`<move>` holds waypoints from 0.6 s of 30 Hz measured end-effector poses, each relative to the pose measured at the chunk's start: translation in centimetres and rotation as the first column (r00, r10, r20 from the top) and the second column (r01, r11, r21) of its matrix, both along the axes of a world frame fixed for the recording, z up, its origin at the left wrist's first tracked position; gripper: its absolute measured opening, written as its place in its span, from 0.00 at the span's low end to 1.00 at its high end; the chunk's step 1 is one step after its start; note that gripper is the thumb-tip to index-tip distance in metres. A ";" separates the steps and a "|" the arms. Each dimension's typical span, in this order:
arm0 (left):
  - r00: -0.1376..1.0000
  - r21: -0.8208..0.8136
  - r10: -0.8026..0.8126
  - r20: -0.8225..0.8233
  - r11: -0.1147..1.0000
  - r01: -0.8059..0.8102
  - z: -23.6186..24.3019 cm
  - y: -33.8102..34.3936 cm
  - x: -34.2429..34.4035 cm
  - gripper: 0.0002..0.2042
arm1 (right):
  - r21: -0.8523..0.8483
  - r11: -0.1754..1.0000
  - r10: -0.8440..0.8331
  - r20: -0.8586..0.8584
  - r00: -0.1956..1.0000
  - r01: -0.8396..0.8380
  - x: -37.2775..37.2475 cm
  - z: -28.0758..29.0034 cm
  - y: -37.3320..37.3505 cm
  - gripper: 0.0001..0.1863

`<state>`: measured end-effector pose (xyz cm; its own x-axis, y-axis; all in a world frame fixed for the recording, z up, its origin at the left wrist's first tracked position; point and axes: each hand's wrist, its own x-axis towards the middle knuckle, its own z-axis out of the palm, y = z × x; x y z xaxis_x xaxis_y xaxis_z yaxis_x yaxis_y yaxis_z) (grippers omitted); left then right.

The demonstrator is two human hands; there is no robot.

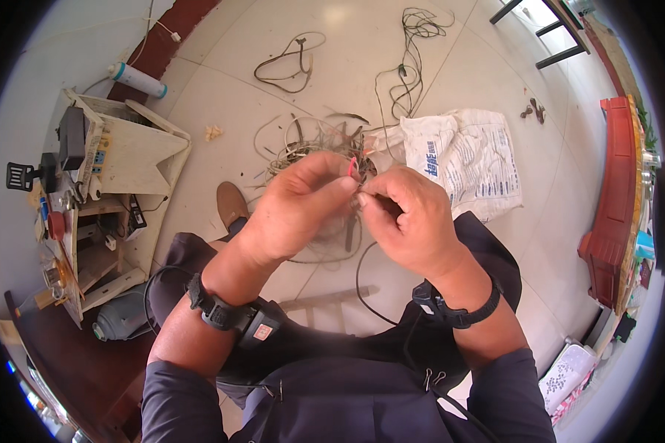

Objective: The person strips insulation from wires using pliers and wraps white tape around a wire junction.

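Observation:
My left hand point(299, 203) and my right hand point(410, 218) meet in front of me, fingertips pinched together on thin wires. A short red wire end point(352, 165) sticks up between the fingers. A black wire point(362, 284) hangs down from my right hand toward my lap. Both wrists carry black bands. Below the hands, on the tiled floor, lies a tangled pile of wires point(310, 144), partly hidden by my hands.
A white printed sack point(469, 159) lies on the floor to the right of the pile. Loose cables point(292, 63) and more black cables point(410, 55) lie farther off. A white wooden shelf with tools point(107, 196) stands at the left. My brown shoe point(233, 205) shows under my left hand. A red cabinet point(617, 207) is at the right.

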<state>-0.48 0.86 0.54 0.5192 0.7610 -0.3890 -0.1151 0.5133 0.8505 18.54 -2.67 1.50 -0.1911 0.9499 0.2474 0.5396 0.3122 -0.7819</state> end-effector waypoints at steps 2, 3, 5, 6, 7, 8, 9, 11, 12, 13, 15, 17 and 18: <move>0.999 0.031 0.019 0.032 0.999 -0.020 -0.2 -0.1 0.1 0.05 | -0.059 0.998 -0.002 -0.027 1.000 0.000 -0.2 0.0 0.1 0.03; 0.997 -0.023 0.063 0.051 0.998 -0.062 -0.4 0.0 0.3 0.05 | -0.101 0.995 -0.002 -0.070 0.998 -0.005 -0.1 -0.2 0.2 0.02; 0.992 -0.075 0.105 0.070 0.992 -0.100 -0.4 0.1 0.8 0.05 | -0.140 0.990 -0.005 -0.110 0.994 -0.010 -0.1 -0.3 0.2 0.03; 0.980 -0.099 0.159 0.119 0.984 -0.148 -0.3 0.1 1.0 0.05 | -0.205 0.978 0.000 -0.131 0.991 -0.027 -0.1 -0.4 0.2 0.04; 0.963 -0.126 0.213 0.167 0.973 -0.193 -0.3 0.1 1.1 0.05 | -0.269 0.962 0.004 -0.151 0.988 -0.045 -0.1 -0.4 0.2 0.06; 0.963 -0.124 0.212 0.166 0.973 -0.193 -0.2 0.2 1.2 0.05 | -0.267 0.963 0.004 -0.152 0.988 -0.046 -0.1 -0.3 0.3 0.06; 0.953 -0.150 0.246 0.175 0.964 -0.221 -0.2 0.3 1.1 0.04 | -0.327 0.944 -0.018 -0.182 0.983 -0.043 -0.1 -0.1 0.3 0.07; 0.943 -0.176 0.280 0.181 0.952 -0.249 -0.3 0.3 1.0 0.04 | -0.387 0.921 -0.043 -0.210 0.977 -0.043 -0.1 0.2 0.4 0.09; 0.931 -0.210 0.303 0.203 0.942 -0.261 -0.2 0.3 1.0 0.03 | -0.428 0.903 -0.066 -0.238 0.969 -0.044 0.0 0.4 0.6 0.09; 0.918 -0.245 0.327 0.224 0.931 -0.272 -0.2 0.4 0.9 0.03 | -0.468 0.882 -0.089 -0.265 0.960 -0.047 0.1 0.5 0.7 0.10; 0.923 -0.220 0.310 0.227 0.940 -0.262 -0.1 0.4 0.7 0.04 | -0.475 0.878 -0.084 -0.269 0.960 -0.057 0.4 0.5 0.8 0.10; 0.928 -0.197 0.294 0.231 0.948 -0.251 -0.1 0.6 0.5 0.05 | -0.484 0.873 -0.079 -0.271 0.959 -0.065 0.7 0.3 0.9 0.10; 0.957 -0.078 0.255 0.140 0.966 -0.246 0.2 0.8 0.3 0.08 | -0.448 0.892 -0.060 -0.240 0.969 -0.056 0.8 0.1 0.9 0.11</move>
